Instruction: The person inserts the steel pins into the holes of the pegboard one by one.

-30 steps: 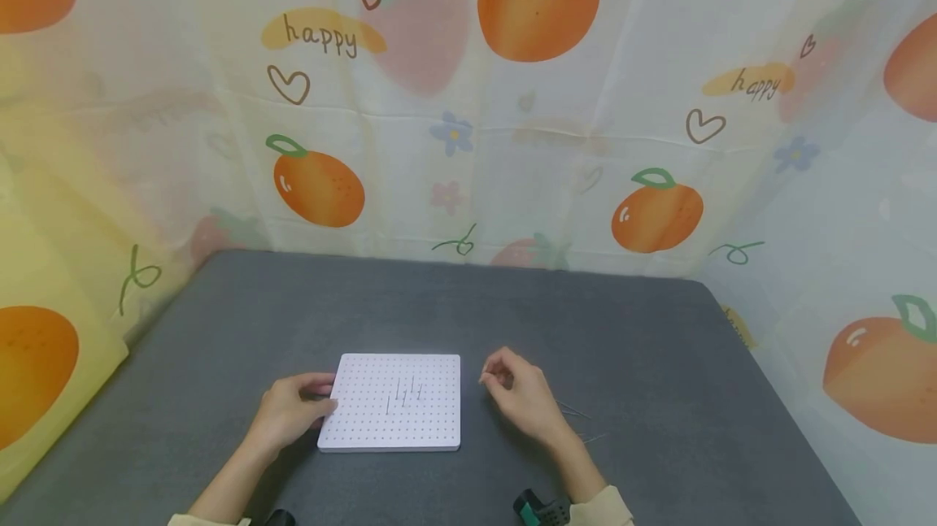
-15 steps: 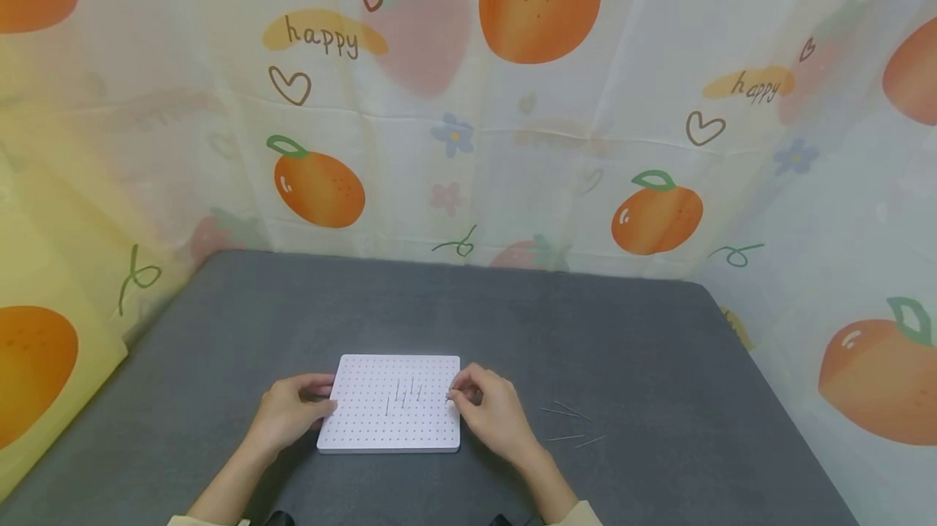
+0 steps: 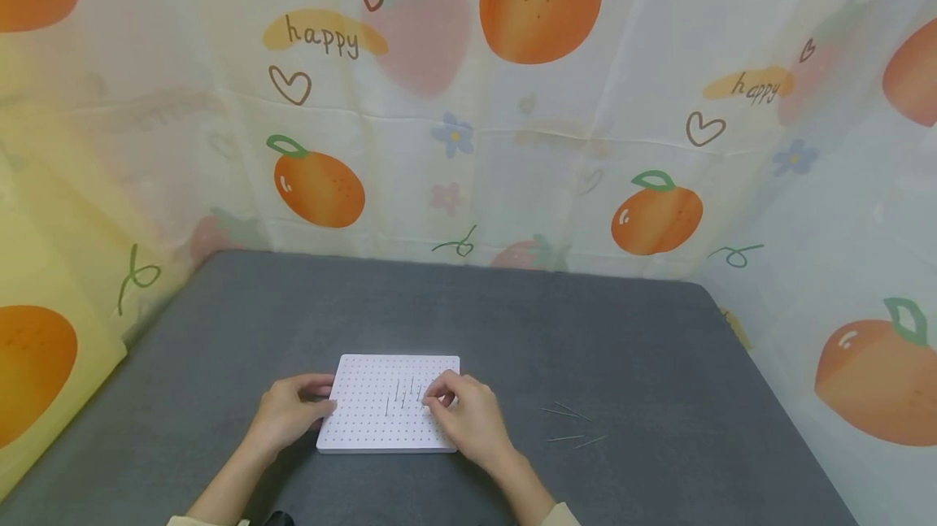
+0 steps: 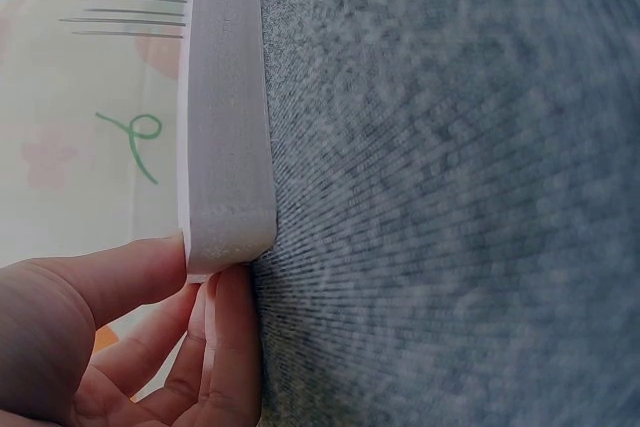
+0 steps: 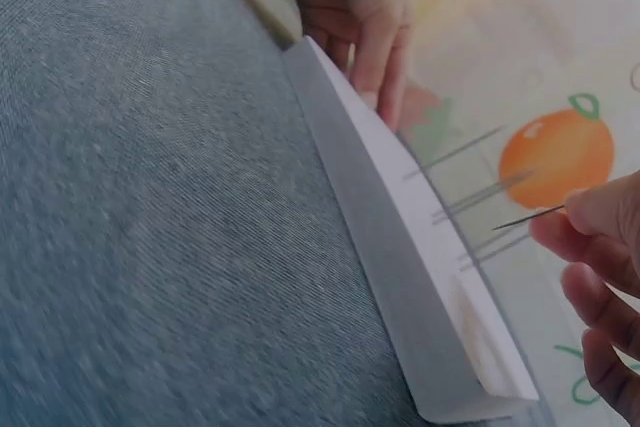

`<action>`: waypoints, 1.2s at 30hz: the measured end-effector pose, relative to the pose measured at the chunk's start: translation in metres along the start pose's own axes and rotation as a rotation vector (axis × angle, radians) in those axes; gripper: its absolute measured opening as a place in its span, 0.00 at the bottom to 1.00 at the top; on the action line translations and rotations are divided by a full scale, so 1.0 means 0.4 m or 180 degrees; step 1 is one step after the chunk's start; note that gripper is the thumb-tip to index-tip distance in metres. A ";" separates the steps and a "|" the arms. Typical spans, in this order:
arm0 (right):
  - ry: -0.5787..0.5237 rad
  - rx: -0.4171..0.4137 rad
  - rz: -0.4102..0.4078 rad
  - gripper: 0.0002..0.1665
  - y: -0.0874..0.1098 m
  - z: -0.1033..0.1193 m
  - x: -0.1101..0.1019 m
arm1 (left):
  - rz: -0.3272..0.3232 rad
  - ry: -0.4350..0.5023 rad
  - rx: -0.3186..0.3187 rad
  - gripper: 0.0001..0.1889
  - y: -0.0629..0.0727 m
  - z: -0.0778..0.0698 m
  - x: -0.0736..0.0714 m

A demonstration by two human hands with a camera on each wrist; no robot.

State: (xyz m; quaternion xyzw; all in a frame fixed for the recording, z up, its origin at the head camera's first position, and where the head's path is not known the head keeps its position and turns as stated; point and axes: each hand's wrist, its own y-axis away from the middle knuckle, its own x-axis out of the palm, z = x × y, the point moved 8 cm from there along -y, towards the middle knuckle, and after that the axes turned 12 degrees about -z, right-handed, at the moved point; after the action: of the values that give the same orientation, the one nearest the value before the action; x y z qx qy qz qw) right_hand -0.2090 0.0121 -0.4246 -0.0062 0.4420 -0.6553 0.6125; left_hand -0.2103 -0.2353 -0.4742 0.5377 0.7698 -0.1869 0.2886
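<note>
A white perforated board lies on the dark grey table, with several thin metal needles standing upright in its holes. My left hand grips the board's left side, thumb on the top face and fingers at the edge. Over the right part of the board, my right hand pinches one needle between thumb and fingertips. In the right wrist view that needle's tip points toward the board's top, apart from it, near the standing needles. The head view hides the held needle behind the fingers.
Several loose needles lie on the grey table to the right of the board. A fruit-patterned cloth hangs behind the table and along both sides.
My right hand has moved left from beside the board to over its right part, carrying the needle. The loose needles on the table have come into view. My left hand stays put.
</note>
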 end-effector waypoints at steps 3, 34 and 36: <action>0.0047 -0.0038 -0.0072 0.04 0.002 0.010 0.006 | -0.0001 -0.0008 -0.0005 0.22 0.000 0.000 0.000; 0.0481 -0.0162 -0.0109 0.06 0.016 0.033 0.068 | -0.0002 -0.0001 -0.0008 0.22 0.000 0.001 0.000; 0.0507 -0.0179 -0.0090 0.06 0.017 0.032 0.072 | 0.0000 0.0007 -0.0010 0.22 0.000 0.002 0.001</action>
State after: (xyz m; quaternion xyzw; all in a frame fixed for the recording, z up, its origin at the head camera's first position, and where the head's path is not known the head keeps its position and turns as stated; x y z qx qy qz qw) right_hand -0.2037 -0.0175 -0.4359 0.0225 0.5074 -0.6496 0.5657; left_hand -0.2100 -0.2357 -0.4750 0.5375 0.7704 -0.1851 0.2886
